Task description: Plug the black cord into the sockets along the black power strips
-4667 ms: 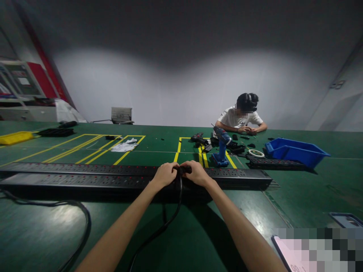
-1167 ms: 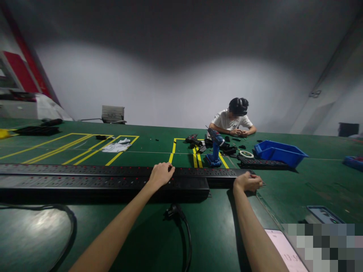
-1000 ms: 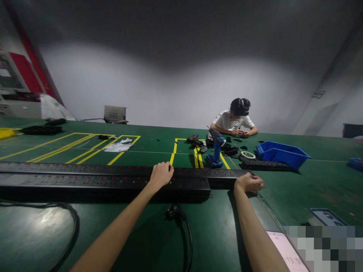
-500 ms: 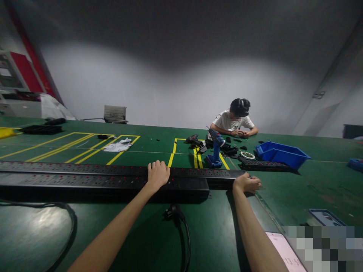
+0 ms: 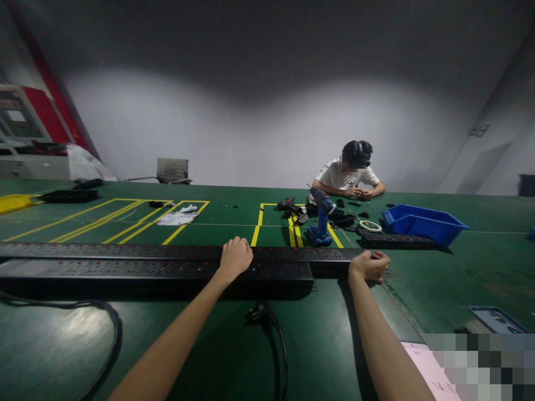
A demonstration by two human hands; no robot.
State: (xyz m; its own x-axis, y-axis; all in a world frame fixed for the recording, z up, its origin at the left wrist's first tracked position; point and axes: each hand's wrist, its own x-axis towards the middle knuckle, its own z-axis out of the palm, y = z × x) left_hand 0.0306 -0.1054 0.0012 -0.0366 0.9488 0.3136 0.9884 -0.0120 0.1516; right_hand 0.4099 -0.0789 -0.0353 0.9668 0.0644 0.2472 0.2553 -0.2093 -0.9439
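Observation:
Two long black power strips (image 5: 167,269) with rows of sockets and red dots lie side by side across the green table. My left hand (image 5: 237,257) rests over them, its fingers curled down onto the far power strip (image 5: 301,255). At that strip's right end is my right hand (image 5: 370,266), closed with thumb and fingers bent together. Whatever its fingertips pinch, if anything, is too small or hidden to name. In front of the near strip, a black plug (image 5: 259,313) with its cable lies on the table.
Behind the strips stands a blue cordless drill (image 5: 321,217), with another drill (image 5: 289,206) lying beside it. A blue bin (image 5: 422,223), a roll of tape (image 5: 370,226) and a short socket strip (image 5: 397,240) lie rightward. Opposite sits a person (image 5: 346,172). A phone (image 5: 430,367) lies near right.
The whole view has shifted slightly. My left hand stays on the strips; the fingers of my right hand have moved a little at the strip's end.

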